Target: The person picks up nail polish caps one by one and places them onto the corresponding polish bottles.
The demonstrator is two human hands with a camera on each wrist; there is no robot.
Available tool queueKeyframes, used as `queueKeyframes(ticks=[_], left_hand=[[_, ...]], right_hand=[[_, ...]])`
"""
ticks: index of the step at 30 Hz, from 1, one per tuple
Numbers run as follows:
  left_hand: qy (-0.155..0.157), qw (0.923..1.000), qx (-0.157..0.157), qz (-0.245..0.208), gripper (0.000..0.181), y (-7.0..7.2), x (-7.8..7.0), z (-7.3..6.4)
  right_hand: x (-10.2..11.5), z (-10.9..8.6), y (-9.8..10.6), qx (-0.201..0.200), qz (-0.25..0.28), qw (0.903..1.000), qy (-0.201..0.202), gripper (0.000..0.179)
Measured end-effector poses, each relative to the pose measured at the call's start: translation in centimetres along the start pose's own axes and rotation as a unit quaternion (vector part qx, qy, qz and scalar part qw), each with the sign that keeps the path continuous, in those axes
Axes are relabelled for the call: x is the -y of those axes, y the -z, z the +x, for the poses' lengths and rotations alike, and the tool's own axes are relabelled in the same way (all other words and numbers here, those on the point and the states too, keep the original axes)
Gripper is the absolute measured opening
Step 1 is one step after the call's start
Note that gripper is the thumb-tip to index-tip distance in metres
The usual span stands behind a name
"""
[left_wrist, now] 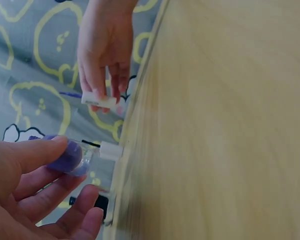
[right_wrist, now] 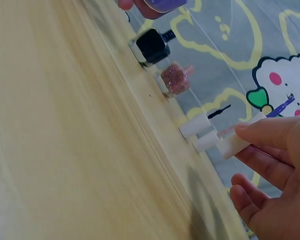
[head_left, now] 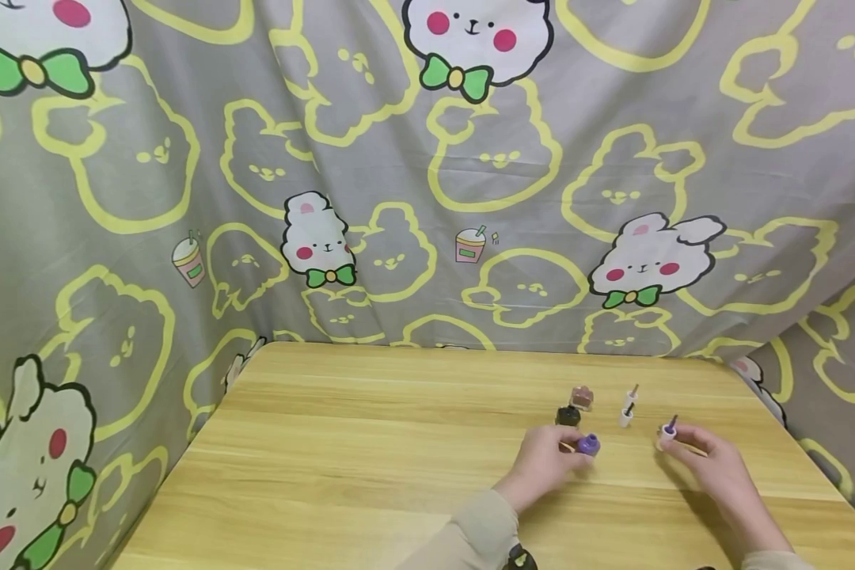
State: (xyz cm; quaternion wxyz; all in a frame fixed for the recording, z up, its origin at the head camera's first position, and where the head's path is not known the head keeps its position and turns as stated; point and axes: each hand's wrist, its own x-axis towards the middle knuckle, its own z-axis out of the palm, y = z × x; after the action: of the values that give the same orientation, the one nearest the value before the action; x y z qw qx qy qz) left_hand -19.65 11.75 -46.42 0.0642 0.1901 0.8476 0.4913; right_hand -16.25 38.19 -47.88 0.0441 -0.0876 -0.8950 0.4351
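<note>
My left hand (head_left: 539, 465) pinches an open purple nail polish bottle (head_left: 589, 446) between thumb and fingers, its bare neck showing. In the left wrist view the glass base of this bottle (left_wrist: 70, 159) appears clear of the table. To the right, my right hand (head_left: 716, 469) pinches a white cap (head_left: 667, 435) whose purple-coated brush (right_wrist: 281, 107) points upward. The two hands are apart. Just beyond the left hand stand a black nail polish bottle (head_left: 568, 416) and a pink glitter nail polish bottle (right_wrist: 174, 79), both without caps.
Two white brush caps stand upright between the bottles and my right hand: one cap with a black brush (head_left: 625, 419), another with a pinkish brush (head_left: 630, 399). The wooden table (head_left: 370, 443) meets a cartoon-patterned curtain (head_left: 399, 174) at its back and left edges.
</note>
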Motion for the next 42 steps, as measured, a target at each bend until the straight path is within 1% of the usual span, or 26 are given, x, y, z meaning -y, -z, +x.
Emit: queueKeyframes(ticks=[5, 10, 15, 19, 26, 34, 39, 42], left_hand=[[-0.014, 0.9999, -0.002, 0.0, 0.029, 1.4, 0.7, -0.6], [-0.033, 0.9994, 0.001, -0.006, 0.026, 2.4, 1.6, -1.1], [-0.058, 0.9983, 0.001, 0.002, 0.023, 3.7, 2.3, -1.6], [-0.068, 0.9976, 0.007, 0.005, 0.022, 4.8, 2.6, -2.1], [-0.067, 0.9974, 0.017, 0.019, 0.025, 6.4, 3.3, -2.5], [-0.066, 0.9976, 0.018, 0.01, 0.026, 8.8, 3.9, -2.8], [-0.065, 0.9978, 0.011, 0.005, 0.027, 10.1, 4.4, -2.9], [-0.064, 0.9979, 0.008, 0.001, 0.028, 10.7, 4.7, -2.9]], right_hand=[[0.7, -0.6, -0.1, -0.006, -0.02, 0.999, 0.041, 0.045], [1.6, -1.3, -0.6, -0.012, -0.016, 0.9966, 0.08, 0.04], [2.6, -1.6, -1.2, -0.004, -0.016, 0.9948, 0.1, 0.036], [3.3, -1.9, -1.8, 0.006, -0.005, 0.9934, 0.114, 0.031], [4.9, -2.3, -3.1, 0.035, 0.014, 0.9915, 0.125, 0.028], [6.8, -2.5, -4.9, 0.061, 0.042, 0.9876, 0.139, 0.029], [7.6, -2.3, -6.1, 0.073, 0.056, 0.9833, 0.157, 0.029], [8.2, -2.1, -6.8, 0.08, 0.064, 0.9787, 0.178, 0.028]])
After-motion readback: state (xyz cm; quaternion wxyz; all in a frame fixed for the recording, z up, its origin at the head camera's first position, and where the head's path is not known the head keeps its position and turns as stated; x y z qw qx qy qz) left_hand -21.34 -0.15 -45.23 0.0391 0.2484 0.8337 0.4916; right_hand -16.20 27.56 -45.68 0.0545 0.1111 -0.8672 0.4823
